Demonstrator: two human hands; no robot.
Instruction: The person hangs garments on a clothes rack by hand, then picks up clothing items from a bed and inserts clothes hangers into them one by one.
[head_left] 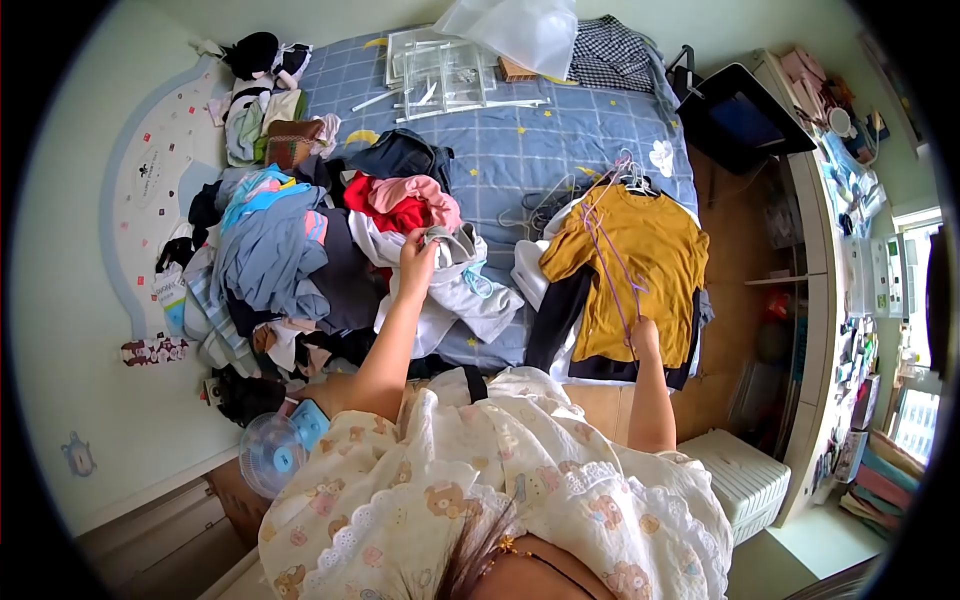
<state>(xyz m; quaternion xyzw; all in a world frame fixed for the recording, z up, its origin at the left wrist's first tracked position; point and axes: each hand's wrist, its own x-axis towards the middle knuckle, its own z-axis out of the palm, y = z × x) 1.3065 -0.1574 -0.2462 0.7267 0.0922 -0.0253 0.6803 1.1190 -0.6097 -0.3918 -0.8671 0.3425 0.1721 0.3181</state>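
My left hand (417, 262) is closed on the edge of a light grey garment (488, 306), which lies at the near right of a big clothes pile and has a pale blue drawstring (479, 281). Red and pink cloth (402, 205) sits just beyond that hand. On the right, my right hand (645, 341) grips a thin purple clothes hanger (607, 250) by one end. The hanger lies over a mustard yellow T-shirt (655, 235), spread on top of other dark and white clothes. Further hanger hooks (633, 178) show at the shirt's neck.
More clothes (265, 250) are heaped at the left of the blue checked bed (490, 150). Clear plastic racks (440, 70) and a plastic bag (515, 35) lie at the far side. A fan (275, 455) stands near left, a black-framed screen (745, 115) far right, a white ribbed case (735, 480) near right.
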